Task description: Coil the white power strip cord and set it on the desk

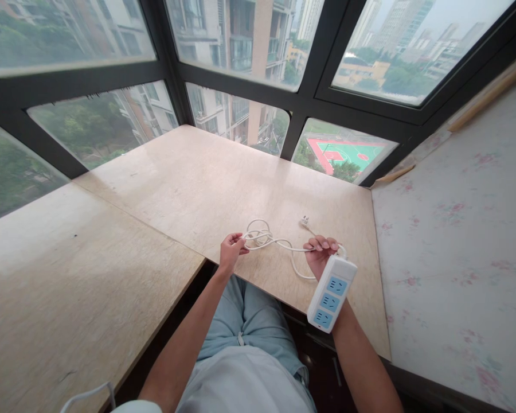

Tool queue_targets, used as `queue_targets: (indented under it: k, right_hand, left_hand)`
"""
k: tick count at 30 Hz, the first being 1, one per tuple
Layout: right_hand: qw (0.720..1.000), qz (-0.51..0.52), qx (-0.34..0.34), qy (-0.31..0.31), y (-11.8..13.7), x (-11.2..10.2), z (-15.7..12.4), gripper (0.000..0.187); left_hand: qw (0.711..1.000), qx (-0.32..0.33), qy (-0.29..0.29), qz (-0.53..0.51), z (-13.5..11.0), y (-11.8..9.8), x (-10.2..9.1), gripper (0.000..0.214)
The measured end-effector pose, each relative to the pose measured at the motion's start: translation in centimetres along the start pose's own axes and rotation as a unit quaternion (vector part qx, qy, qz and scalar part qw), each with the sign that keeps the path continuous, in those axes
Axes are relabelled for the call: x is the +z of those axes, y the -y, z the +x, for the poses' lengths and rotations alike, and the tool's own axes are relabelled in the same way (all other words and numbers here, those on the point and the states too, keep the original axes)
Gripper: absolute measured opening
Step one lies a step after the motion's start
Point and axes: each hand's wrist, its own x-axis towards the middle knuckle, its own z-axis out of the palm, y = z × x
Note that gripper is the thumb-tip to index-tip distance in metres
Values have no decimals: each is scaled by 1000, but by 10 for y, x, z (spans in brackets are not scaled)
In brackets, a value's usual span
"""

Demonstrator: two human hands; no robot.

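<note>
Centre-lower frame, over pale wooden desk board (223,172). Right hand (320,255) closed around white cord at the top end of white plastic power strip with 3 blue sockets (332,293); strip hangs down over wrist. Left hand (231,250) pinching loose coil of white cord (258,236). White plug (304,220) lying on board just above right hand.

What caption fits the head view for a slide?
Seated at a wooden table by windows, the left hand pinches a coiled white cord while the right hand holds its power strip.
</note>
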Motion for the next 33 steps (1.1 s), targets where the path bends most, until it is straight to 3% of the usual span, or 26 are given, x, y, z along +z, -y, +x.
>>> queue_targets:
  k: [5,10,15,17,20,23,26,29,33]
  right_hand:
    - [992,-45,73,92,3,-9,1,41]
    - [968,-134,139,161,22,-8,0,36]
    - [981,-105,130,102,28,-10,3,42]
    - [988,-64,125,62,24,-15,5,43]
    - [994,-12,108,22,18,-26,9,43]
    - [996,24,86,-1,12,-38,13,43]
    - [996,55,67,-22,9,-42,15,39]
    - [994,80,53,-46,9,-40,14,33]
    - [991,112,42,-53,9,-39,11,23]
  left_hand:
    - [990,-84,30,-106,-6,-12,8,23]
    - [981,-100,86,-140,-9,-21,14,30]
    - [984,-61,169,12,-4,-22,10,33]
    - [978,16,170,116,1,-20,4,33]
    - [944,163,142,247,8,-17,-3,43]
    - [917,234,146,289,14,-14,-4,59]
    - [918,230,171,275,24,-9,4,72]
    - [928,185,207,250,38,-3,15,76]
    - [943,124,158,266,51,-4,25,75]
